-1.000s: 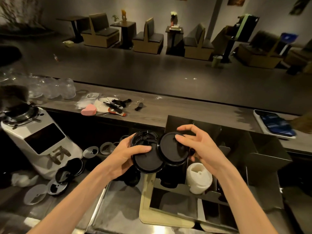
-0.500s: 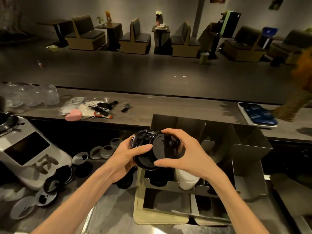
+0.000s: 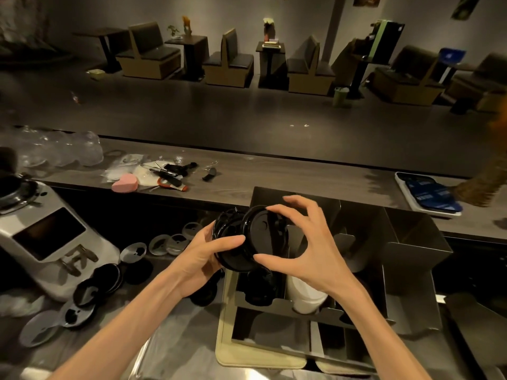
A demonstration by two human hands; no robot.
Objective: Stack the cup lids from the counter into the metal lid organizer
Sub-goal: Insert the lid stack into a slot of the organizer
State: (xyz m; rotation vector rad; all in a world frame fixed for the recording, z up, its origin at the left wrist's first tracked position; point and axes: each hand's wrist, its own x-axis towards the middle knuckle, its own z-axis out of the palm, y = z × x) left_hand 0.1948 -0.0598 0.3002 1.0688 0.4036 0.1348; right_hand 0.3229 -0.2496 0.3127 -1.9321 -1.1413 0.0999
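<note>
Both grips, left hand (image 3: 204, 252) and right hand (image 3: 303, 246), clasp round black plastic lids (image 3: 247, 239), aligning them above the folded metal lid organizer (image 3: 406, 242).

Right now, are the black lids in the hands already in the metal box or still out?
Out. Both hands, left hand and right hand, hold the black lids in the air above the metal organizer.

Dim, warm light fills the room. Beyond the long dark counter (image 3: 274, 182) stretches a bare dark floor (image 3: 219, 113). Along the pale far wall (image 3: 301, 12) stand boxy booth seats (image 3: 230, 61) and small dark tables (image 3: 270, 50).
</note>
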